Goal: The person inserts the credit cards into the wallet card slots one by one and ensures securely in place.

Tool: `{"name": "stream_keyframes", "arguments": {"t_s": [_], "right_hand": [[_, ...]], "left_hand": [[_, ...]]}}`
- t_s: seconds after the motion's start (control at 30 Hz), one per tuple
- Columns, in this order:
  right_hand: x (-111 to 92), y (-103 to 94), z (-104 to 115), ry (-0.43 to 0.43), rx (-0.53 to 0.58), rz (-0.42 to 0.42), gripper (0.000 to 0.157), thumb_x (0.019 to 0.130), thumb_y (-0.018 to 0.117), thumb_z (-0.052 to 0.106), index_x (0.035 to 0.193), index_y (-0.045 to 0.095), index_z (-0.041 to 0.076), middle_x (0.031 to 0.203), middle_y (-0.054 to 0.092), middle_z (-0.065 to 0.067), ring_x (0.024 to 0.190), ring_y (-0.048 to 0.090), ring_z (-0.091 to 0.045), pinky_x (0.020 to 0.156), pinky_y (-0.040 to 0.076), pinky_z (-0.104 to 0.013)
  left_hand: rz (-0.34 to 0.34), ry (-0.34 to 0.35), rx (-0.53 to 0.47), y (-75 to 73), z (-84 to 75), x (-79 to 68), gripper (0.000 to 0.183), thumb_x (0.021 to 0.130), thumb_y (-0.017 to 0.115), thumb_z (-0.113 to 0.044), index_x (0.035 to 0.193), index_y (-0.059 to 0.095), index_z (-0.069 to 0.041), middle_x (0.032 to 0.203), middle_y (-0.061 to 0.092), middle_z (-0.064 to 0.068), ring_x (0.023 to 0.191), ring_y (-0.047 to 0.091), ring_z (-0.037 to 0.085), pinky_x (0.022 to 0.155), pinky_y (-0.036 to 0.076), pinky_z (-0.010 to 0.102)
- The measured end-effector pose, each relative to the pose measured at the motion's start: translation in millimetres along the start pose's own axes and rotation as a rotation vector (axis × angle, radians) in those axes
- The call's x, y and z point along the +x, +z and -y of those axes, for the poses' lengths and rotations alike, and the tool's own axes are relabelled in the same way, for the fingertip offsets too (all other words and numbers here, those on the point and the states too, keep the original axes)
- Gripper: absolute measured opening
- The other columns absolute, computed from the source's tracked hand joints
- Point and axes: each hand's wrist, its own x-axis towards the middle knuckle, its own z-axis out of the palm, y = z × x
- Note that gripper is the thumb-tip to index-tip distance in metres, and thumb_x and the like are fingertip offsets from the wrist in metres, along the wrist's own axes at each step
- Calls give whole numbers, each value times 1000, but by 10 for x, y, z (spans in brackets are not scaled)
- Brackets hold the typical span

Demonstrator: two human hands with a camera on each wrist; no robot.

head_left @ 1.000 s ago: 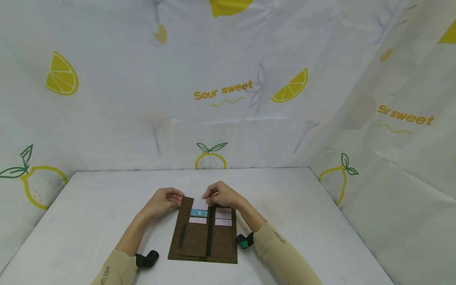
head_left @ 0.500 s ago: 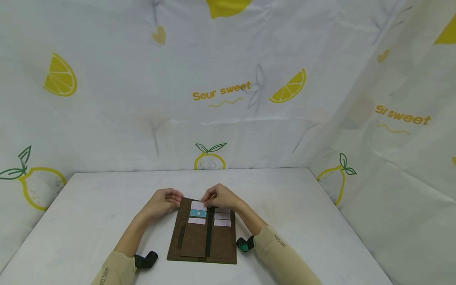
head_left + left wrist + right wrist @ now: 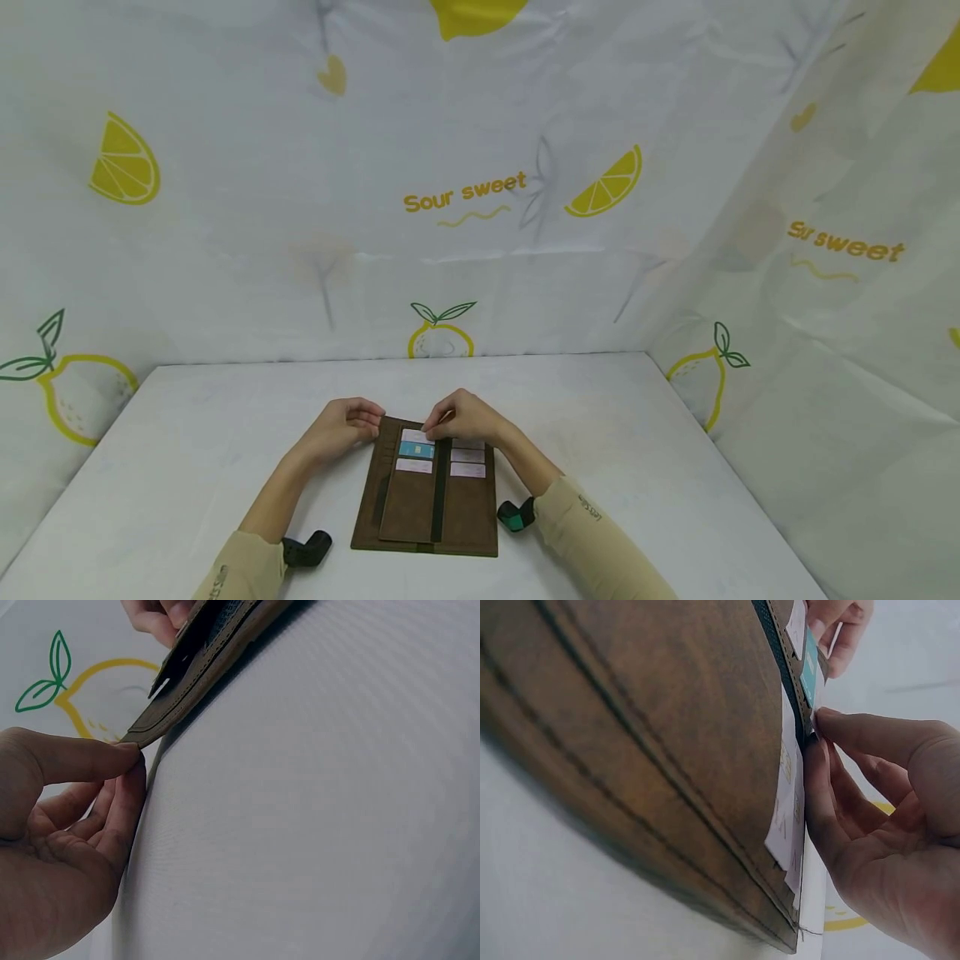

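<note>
A brown leather wallet (image 3: 408, 510) lies open on the white table. My left hand (image 3: 343, 429) pinches its far left corner between thumb and fingers; the grip on the leather corner (image 3: 146, 731) shows clearly in the left wrist view. My right hand (image 3: 467, 417) is at the far edge, thumb and index finger pinching the top white card (image 3: 414, 436) of the inner flap. Below that card sit a blue card (image 3: 416, 450) and another pale card (image 3: 414, 466) in their slots. Several pale cards (image 3: 468, 470) fill the wallet's right side, the uppermost partly hidden by my right hand.
The white tabletop (image 3: 600, 467) surrounds the wallet. Behind and to the right hangs a white curtain (image 3: 262, 275) printed with lemons. A black wrist device (image 3: 307, 549) is on the left forearm, and a black and green one (image 3: 516, 515) is on the right.
The top white card has slid down deeper into its slot, with my right hand lowering along with it. My left hand keeps its grip on the wallet corner.
</note>
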Motion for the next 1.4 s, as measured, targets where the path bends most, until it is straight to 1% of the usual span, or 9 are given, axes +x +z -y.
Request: {"name": "stream_keyframes", "arguments": {"t_s": [0.13, 0.4, 0.63, 0.83, 0.97, 1.13, 1.27, 1.4], "right_hand": [[8, 0, -5, 2, -8, 7, 10, 97, 79, 7, 101, 83, -2, 107, 83, -18, 91, 78, -7, 84, 58, -19], [17, -1, -15, -17, -29, 35, 10, 97, 79, 7, 100, 83, -2, 105, 84, -17, 86, 75, -3, 83, 57, -17], [7, 1, -10, -21, -34, 43, 11, 97, 80, 8, 99, 83, -1, 104, 84, -17, 84, 72, 0, 84, 56, -16], [10, -5, -28, -23, -34, 45, 11, 97, 80, 8, 100, 83, -2, 102, 84, -17, 83, 71, 0, 84, 56, -17], [2, -10, -5, -13, -41, 44, 11, 97, 79, 9, 101, 84, 0, 103, 84, -16, 83, 71, 0, 84, 56, -16], [-5, -17, -19, -18, -36, 46, 13, 98, 78, 10, 103, 83, -1, 104, 84, -16, 84, 72, 0, 85, 56, -17], [-15, -14, -19, -18, -32, 50, 14, 99, 77, 10, 104, 83, -1, 105, 84, -17, 85, 72, -1, 85, 56, -16], [-32, -8, 2, -13, -44, 44, 13, 100, 77, 10, 105, 83, 0, 105, 84, -17, 85, 72, -1, 84, 56, -15]], "left_hand": [[-1, -1, 3, 4, 0, 2, 29, 94, 74, 4, 123, 69, 9, 109, 74, 16, 92, 68, 15, 77, 56, 22], [-6, -26, -4, 11, -12, -4, 27, 94, 72, 5, 121, 70, 7, 108, 74, 15, 92, 69, 14, 78, 56, 22], [3, -21, 3, 9, -6, -2, 28, 95, 72, 4, 122, 69, 8, 109, 74, 16, 94, 68, 15, 79, 56, 23], [-2, -33, 0, 8, -10, 0, 28, 95, 72, 4, 122, 69, 7, 109, 74, 16, 93, 68, 15, 78, 56, 22], [-2, -33, -1, 7, -28, -4, 28, 95, 73, 4, 123, 69, 7, 110, 74, 16, 93, 68, 15, 78, 56, 22], [3, -17, 7, 5, -39, -8, 29, 95, 72, 3, 124, 68, 8, 110, 74, 17, 94, 68, 16, 77, 56, 23], [-8, -38, 8, 6, -36, 2, 27, 96, 72, 3, 123, 69, 6, 109, 74, 15, 93, 67, 15, 78, 55, 22], [-18, -42, 11, 11, -12, 17, 26, 96, 71, 3, 122, 70, 6, 107, 74, 14, 92, 68, 16, 78, 55, 22]]}}
